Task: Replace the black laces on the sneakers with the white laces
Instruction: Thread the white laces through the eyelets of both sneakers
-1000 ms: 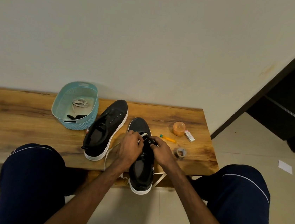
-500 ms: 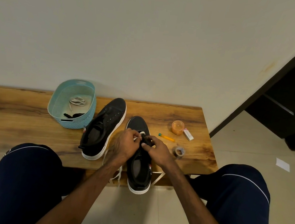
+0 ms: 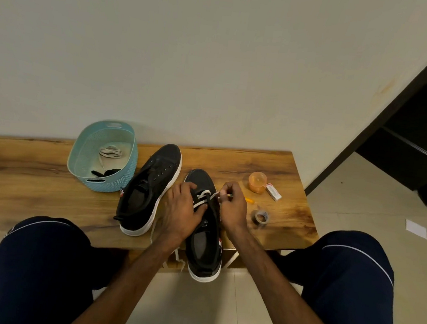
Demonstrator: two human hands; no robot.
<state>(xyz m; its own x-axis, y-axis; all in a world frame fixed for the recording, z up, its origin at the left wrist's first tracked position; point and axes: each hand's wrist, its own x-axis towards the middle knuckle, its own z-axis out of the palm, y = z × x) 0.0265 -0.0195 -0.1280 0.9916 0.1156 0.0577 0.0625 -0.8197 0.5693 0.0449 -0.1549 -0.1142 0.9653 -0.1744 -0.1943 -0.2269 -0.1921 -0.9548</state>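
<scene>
Two black sneakers with white soles lie on the wooden bench (image 3: 30, 194). The left sneaker (image 3: 150, 189) has no lace. The right sneaker (image 3: 204, 240) overhangs the bench's front edge and carries a white lace (image 3: 203, 198) across its lowest eyelets. My left hand (image 3: 181, 211) grips this shoe's left side, thumb on the lace rows. My right hand (image 3: 231, 206) pinches the lace's end, pulled out to the right. A loose stretch of white lace (image 3: 155, 232) hangs down off the bench below my left hand.
A teal basket (image 3: 122, 178) at the back left holds a coiled white lace (image 3: 111, 151) and a black lace (image 3: 106, 172). To the right lie an orange cup (image 3: 257, 182), a small white box (image 3: 273, 192), an orange pen (image 3: 249, 200) and a tape roll (image 3: 261, 216). My knees flank the bench.
My right hand has drawn the lace end out to the right, away from the eyelets. The white lace rows, hidden under the fingers before, are uncovered. My left hand stays on the shoe.
</scene>
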